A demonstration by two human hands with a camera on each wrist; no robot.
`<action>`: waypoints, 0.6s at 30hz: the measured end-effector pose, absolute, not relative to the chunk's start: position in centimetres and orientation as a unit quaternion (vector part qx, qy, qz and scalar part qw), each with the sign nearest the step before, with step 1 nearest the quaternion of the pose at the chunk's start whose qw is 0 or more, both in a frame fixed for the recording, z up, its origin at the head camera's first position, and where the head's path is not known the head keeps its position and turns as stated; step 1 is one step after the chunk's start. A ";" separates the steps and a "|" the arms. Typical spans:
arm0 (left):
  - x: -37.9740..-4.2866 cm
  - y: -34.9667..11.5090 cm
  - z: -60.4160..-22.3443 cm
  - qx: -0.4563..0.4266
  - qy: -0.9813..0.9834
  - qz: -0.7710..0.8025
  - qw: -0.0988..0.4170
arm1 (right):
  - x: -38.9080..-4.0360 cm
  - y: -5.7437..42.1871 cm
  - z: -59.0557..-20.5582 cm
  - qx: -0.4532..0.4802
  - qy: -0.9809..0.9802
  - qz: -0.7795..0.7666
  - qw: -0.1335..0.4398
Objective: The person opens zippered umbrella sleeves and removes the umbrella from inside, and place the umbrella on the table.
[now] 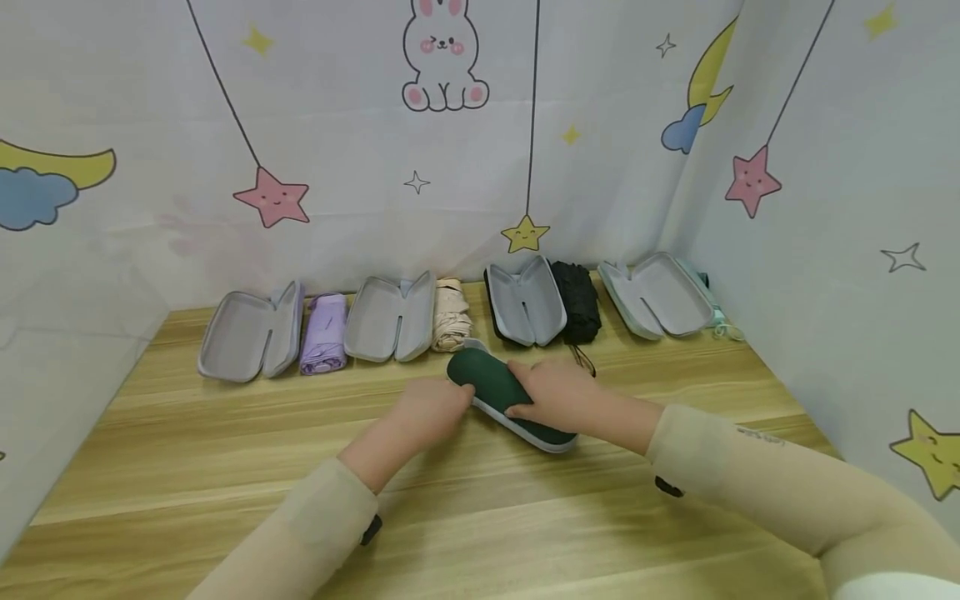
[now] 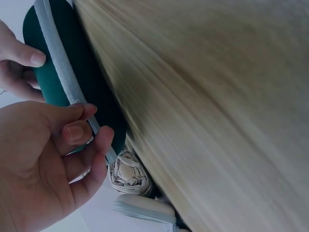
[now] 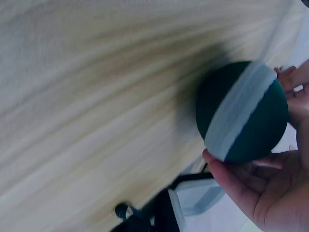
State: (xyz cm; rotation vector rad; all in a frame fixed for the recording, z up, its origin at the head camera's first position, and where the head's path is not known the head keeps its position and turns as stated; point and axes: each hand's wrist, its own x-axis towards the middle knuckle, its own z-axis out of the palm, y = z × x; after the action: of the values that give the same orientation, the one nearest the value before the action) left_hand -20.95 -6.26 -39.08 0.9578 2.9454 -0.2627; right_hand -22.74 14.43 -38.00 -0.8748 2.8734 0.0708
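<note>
A green zip case [image 1: 491, 383] with a pale grey zipper band [image 2: 63, 67] is closed in shape and lies at a slant over the middle of the table. My right hand [image 1: 558, 396] grips it from above, thumb on the near side and fingers across the top. In the right wrist view the case's rounded end [image 3: 256, 130] faces the camera, with the fingers along its edge. My left hand [image 1: 435, 408] is at the case's left side. The left wrist view shows its thumb and curled fingers [image 2: 77, 133] pinching at the zipper band.
Along the back wall stand several open grey-lined cases [image 1: 236, 333]. Beside them lie a purple rolled bundle [image 1: 324, 333], a beige one [image 1: 452, 317] and a black one [image 1: 577, 304] with a cord. White printed curtains [image 1: 337, 108] enclose the wooden table [image 1: 187, 433].
</note>
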 end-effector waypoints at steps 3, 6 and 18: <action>-21.1 -6.4 -39.4 0.304 0.949 -0.080 0.018 | -22.9 14.9 -37.6 -0.312 0.947 0.012 0.079; -21.2 -6.6 -39.6 0.306 0.949 -0.076 0.021 | -23.2 15.8 -36.7 -0.366 0.925 -0.012 0.105; -21.5 -6.5 -39.8 0.298 0.951 -0.078 0.037 | -23.3 16.9 -34.2 -0.504 0.837 0.086 0.196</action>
State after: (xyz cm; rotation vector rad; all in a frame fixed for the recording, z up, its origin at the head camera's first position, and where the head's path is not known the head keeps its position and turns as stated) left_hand -21.47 -6.45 -39.82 0.9149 2.9177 -0.2399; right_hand -23.33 16.93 -34.19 -1.4126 2.3437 0.2407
